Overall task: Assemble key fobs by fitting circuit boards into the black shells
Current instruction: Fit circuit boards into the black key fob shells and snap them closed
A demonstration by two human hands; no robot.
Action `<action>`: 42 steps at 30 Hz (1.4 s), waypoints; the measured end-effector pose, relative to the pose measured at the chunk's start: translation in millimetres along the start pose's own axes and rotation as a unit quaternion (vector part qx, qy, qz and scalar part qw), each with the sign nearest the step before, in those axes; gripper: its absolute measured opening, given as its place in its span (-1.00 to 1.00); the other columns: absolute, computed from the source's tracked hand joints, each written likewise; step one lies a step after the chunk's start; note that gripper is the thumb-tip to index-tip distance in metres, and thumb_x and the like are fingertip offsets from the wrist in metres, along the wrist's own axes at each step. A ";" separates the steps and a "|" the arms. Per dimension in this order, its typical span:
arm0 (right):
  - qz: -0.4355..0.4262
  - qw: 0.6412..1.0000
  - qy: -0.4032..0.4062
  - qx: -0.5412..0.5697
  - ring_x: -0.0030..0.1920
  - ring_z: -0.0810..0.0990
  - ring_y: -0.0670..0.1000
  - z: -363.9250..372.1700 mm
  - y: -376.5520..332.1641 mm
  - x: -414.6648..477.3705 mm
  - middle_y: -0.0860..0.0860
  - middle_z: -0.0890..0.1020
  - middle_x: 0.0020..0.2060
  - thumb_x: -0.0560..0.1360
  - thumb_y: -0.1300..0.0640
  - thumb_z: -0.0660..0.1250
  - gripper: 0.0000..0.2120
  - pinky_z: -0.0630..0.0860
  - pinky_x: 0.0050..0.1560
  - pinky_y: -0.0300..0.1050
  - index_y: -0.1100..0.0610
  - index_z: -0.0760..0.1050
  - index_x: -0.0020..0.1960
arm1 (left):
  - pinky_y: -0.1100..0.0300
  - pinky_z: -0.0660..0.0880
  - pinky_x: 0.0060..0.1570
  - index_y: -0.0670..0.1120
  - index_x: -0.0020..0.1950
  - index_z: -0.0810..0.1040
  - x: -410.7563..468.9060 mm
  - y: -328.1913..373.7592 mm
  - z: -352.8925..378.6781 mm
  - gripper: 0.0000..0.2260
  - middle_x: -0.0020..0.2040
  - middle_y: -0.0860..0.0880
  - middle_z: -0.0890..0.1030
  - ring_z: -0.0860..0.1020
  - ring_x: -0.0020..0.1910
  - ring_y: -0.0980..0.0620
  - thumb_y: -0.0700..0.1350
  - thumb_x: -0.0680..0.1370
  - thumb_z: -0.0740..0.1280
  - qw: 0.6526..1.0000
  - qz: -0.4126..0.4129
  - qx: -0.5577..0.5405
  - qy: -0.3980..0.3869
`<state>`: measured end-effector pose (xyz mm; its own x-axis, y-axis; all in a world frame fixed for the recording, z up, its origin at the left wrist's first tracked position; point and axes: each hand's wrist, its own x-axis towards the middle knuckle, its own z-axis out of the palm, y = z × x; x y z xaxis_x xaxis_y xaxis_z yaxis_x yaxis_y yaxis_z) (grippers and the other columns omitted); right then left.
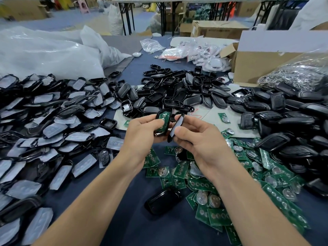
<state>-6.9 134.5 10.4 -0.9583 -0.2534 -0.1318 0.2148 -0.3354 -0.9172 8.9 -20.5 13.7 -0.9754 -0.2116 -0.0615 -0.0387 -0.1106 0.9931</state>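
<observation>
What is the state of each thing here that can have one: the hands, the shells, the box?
left hand: grips a black shell.
black shell: open, with a circuit board inside it.
right hand: pinches a shell cover.
shell cover: not yet fitted, tilted on edge beside the shell.
black fob on the cloth: closed, lying flat.
cardboard box: flap open.

Shells [44, 125] left of circuit boards [230, 178]

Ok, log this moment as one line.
left hand: grips black shell, circuit board inside | right hand: pinches second shell half beside it | halves: not closed
</observation>
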 end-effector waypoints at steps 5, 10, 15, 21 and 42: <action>-0.063 0.994 0.033 -0.084 -0.03 0.76 0.19 -1.1 5.5 0.6 0.09 0.77 -0.09 0.42 0.38 0.54 -0.72 0.69 0.05 0.14 0.04 0.73 0.00 | -0.24 0.66 0.06 0.06 -0.04 0.78 -2.0 -6.5 2.2 -0.75 -0.08 -0.13 0.76 0.71 0.02 -0.27 -0.20 0.62 0.34 0.990 0.062 0.125 -0.022; -0.098 0.988 0.059 -0.099 -0.13 0.77 0.17 -4.4 4.2 1.3 0.07 0.77 -0.15 0.37 0.32 0.59 -0.74 0.71 -0.10 0.15 0.02 0.74 -0.04 | 0.19 0.67 -0.02 0.03 0.19 0.72 -4.9 -3.6 2.9 -0.69 0.08 0.02 0.76 0.72 0.09 0.05 -0.29 0.69 0.25 0.991 0.033 0.084 -0.097; -0.116 0.981 0.067 -0.140 -0.09 0.76 0.20 -7.3 4.1 1.7 0.08 0.77 -0.15 0.35 0.31 0.58 -0.72 0.71 -0.09 0.22 0.06 0.75 0.02 | 0.14 0.65 0.13 -0.10 0.39 0.61 -5.9 -2.1 3.1 -0.65 0.18 0.00 0.73 0.68 0.21 0.04 -0.36 0.69 0.21 0.988 0.028 0.088 -0.125; -0.152 0.969 0.069 -0.184 -0.11 0.76 0.07 -7.8 3.3 2.7 0.00 0.77 -0.19 0.35 0.25 0.60 -0.72 0.72 -0.11 0.12 0.01 0.75 0.01 | 0.07 0.64 0.17 0.01 0.34 0.62 -1.2 -6.2 -1.6 -0.64 0.18 0.00 0.73 0.68 0.22 0.01 -0.35 0.64 0.31 0.988 0.020 0.065 -0.137; -0.193 0.913 0.136 -0.334 -0.14 0.66 -0.31 -3.8 1.1 -0.5 -0.34 0.69 -0.27 0.36 0.19 0.57 -0.67 0.51 -0.15 -0.48 -0.26 0.63 -0.22 | 0.09 0.47 0.42 0.07 0.52 0.49 -10.6 -5.9 4.0 -0.34 0.35 0.15 0.63 0.54 0.38 0.19 -0.39 0.46 0.30 0.956 0.091 0.225 -0.162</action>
<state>-6.9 137.8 8.1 -0.9693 0.0314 0.2438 -0.2237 0.2980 -0.9280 18.6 -13.7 8.9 -0.9881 0.1329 0.0773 0.1192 0.3448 0.9311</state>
